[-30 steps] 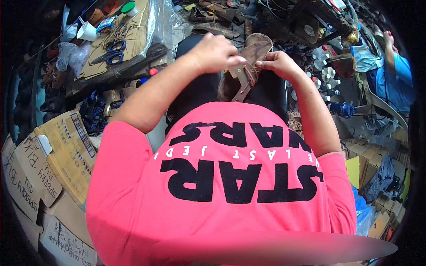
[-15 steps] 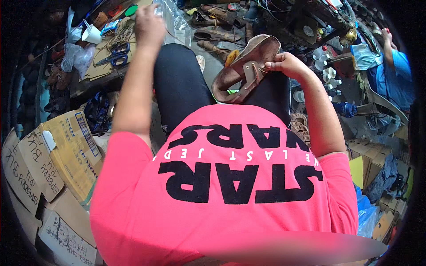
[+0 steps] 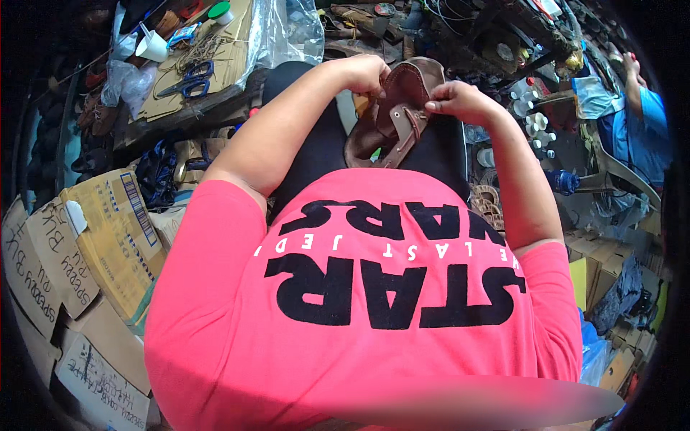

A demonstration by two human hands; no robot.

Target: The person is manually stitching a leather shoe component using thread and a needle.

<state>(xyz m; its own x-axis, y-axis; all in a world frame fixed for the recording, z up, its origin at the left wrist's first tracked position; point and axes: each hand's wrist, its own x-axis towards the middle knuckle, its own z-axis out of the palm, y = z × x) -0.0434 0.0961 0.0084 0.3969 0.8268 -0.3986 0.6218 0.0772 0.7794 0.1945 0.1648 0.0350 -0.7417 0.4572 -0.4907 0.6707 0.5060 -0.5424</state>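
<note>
A brown leather shoe upper (image 3: 382, 123) rests over my lap, with stitching along its curved toe edge and a lace through metal eyelets on its side strap. My left hand (image 3: 366, 75) is closed at the toe's left edge, fingers bent against the leather; any needle or thread in it is too small to make out. On the opposite side, my right hand (image 3: 463, 100) pinches the upper's right edge between thumb and fingers. Through the gap in the upper a bit of green shows.
Blue-handled scissors (image 3: 188, 85), a white cup (image 3: 152, 45) and tan sheets (image 3: 169, 106) lie on a bench at left. Cardboard boxes (image 3: 115, 237) stand lower left. Several white bottles (image 3: 535, 123) are at right, near another person in blue (image 3: 647, 129). Leather pieces (image 3: 359, 20) lie ahead.
My left hand has come down and right, from above the bench to the upper's toe edge. The upper has turned a little in my right hand, which keeps its pinch.
</note>
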